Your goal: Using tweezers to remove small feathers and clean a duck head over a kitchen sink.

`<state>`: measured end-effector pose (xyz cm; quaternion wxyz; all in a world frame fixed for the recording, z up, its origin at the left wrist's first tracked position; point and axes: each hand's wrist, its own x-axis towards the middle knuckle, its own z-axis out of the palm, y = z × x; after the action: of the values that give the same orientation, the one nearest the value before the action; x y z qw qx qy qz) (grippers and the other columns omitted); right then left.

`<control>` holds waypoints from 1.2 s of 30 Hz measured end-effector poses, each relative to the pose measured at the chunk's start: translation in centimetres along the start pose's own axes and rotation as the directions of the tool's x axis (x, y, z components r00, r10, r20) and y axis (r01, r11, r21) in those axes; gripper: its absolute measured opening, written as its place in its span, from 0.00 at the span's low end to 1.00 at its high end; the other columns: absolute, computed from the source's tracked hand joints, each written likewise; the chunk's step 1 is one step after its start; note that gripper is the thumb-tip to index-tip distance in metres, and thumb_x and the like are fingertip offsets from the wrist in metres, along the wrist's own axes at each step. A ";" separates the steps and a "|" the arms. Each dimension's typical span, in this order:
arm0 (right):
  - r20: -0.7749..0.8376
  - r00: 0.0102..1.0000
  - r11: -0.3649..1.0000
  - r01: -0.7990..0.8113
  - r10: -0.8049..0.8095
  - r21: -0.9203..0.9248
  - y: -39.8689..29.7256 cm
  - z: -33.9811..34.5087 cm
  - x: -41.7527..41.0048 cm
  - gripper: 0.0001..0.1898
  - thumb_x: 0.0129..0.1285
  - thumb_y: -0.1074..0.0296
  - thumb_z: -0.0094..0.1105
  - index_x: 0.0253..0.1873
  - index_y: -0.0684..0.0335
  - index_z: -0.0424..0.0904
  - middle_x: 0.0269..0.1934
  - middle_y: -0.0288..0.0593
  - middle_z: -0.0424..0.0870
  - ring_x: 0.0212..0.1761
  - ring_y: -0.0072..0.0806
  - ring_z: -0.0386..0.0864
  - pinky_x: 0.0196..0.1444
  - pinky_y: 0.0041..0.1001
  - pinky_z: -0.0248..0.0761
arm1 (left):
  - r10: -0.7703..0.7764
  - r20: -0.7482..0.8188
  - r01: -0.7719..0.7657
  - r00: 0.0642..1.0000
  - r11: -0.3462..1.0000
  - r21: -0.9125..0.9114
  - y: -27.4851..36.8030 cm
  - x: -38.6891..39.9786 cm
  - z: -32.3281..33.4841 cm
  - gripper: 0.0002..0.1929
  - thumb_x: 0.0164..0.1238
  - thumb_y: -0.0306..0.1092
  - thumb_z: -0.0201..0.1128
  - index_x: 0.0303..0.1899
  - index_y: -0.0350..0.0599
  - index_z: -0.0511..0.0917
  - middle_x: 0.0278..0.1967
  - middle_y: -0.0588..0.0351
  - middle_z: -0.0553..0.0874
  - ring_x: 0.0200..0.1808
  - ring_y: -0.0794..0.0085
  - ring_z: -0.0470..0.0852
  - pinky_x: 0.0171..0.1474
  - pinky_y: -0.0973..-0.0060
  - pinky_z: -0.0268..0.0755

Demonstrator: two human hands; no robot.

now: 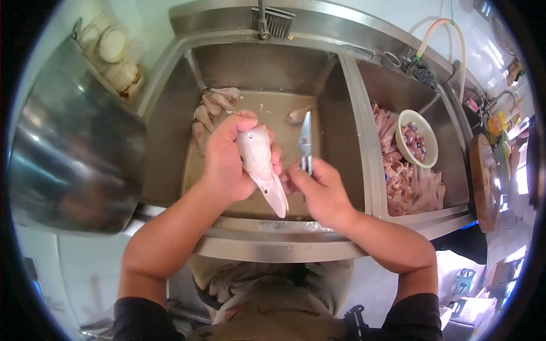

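My left hand (pixel 224 164) grips a plucked duck head (pixel 257 155) over the large sink basin (pixel 264 64), its pale bill pointing down towards me. To its right, my right hand (pixel 324 185) holds kitchen scissors (pixel 306 138) with the metal blades pointing away from me. The blades look closed and are apart from the head; the handles are mostly hidden by my fingers. Several more plucked heads (pixel 213 104) lie together in the basin's far left corner, partly behind my left hand. A single head (pixel 298 115) rests near the right wall, behind the scissors.
In the right basin, raw poultry pieces (pixel 413 187) surround a cream bowl (pixel 431 147) of dark reddish meat pieces. A large steel pot (pixel 76 149) stands at the left. A faucet (pixel 263 27) rises behind the basin. At the right are a hose (pixel 460 42) and a round wooden board (pixel 484 183).
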<state>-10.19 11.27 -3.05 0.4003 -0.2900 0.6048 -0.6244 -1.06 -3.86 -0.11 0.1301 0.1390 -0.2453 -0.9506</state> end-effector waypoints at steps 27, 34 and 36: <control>0.497 0.613 0.168 0.717 -0.615 -0.676 -3.8 -4.3 -0.1 0.07 0.55 0.72 0.56 0.40 0.62 0.72 0.28 0.42 0.73 0.24 0.40 0.76 0.21 0.35 0.72 | -0.262 0.168 0.225 0.950 0.952 0.208 -1.2 0.3 -0.4 0.11 0.62 0.41 0.49 0.29 0.44 0.72 0.29 0.52 0.75 0.29 0.69 0.73 0.20 0.73 0.66; 0.515 0.543 0.193 0.789 -0.664 -0.583 -3.2 -4.1 0.4 0.09 0.53 0.78 0.62 0.40 0.62 0.76 0.34 0.42 0.75 0.25 0.36 0.76 0.25 0.29 0.70 | -0.397 0.153 0.367 0.905 0.910 0.191 -1.6 0.1 0.1 0.11 0.59 0.41 0.49 0.29 0.44 0.70 0.25 0.52 0.73 0.23 0.68 0.69 0.18 0.73 0.59; 0.517 0.518 0.178 0.803 -0.681 -0.569 -3.1 -3.9 0.5 0.10 0.50 0.79 0.62 0.38 0.62 0.76 0.34 0.41 0.75 0.24 0.35 0.76 0.25 0.28 0.70 | -0.429 0.166 0.405 0.888 0.900 0.160 -1.8 0.3 -0.3 0.10 0.58 0.40 0.48 0.29 0.43 0.69 0.25 0.52 0.73 0.21 0.67 0.68 0.17 0.72 0.59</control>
<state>-14.26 12.72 -0.42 -0.0749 -0.7281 0.5535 -0.3974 -1.59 -2.58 -1.27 -0.1109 0.1014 -0.2783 -0.9487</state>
